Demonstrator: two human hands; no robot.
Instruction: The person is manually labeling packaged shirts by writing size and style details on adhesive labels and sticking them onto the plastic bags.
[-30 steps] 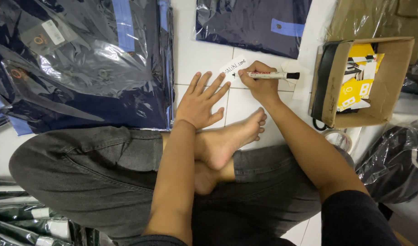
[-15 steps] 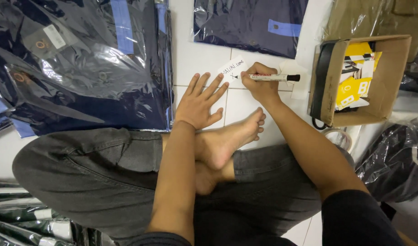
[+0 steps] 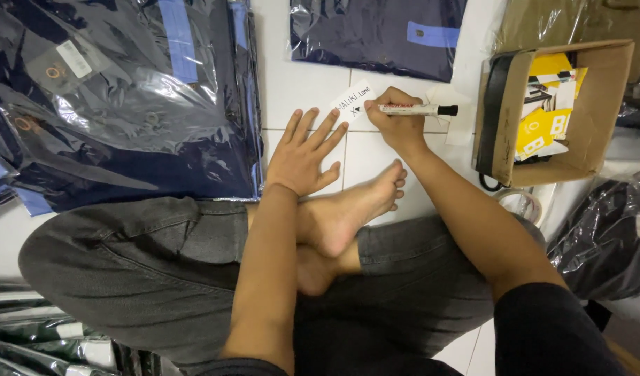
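Sitting cross-legged on the white tiled floor (image 3: 306, 83), we laid our left hand (image 3: 302, 157) flat with its fingers spread, the fingertips pinning the near edge of a small white paper label (image 3: 351, 99). Our right hand (image 3: 396, 118) curled its fingers around a white marker (image 3: 414, 109) with a black cap, tip touching the label. The label lay between a stack of navy bagged garments (image 3: 125, 104) on the left and a cardboard box (image 3: 591, 139) on the right, with another bagged garment (image 3: 379, 31) just beyond it. Only a narrow strip of bare tile remained around both hands, our bare foot (image 3: 355, 209) close behind.
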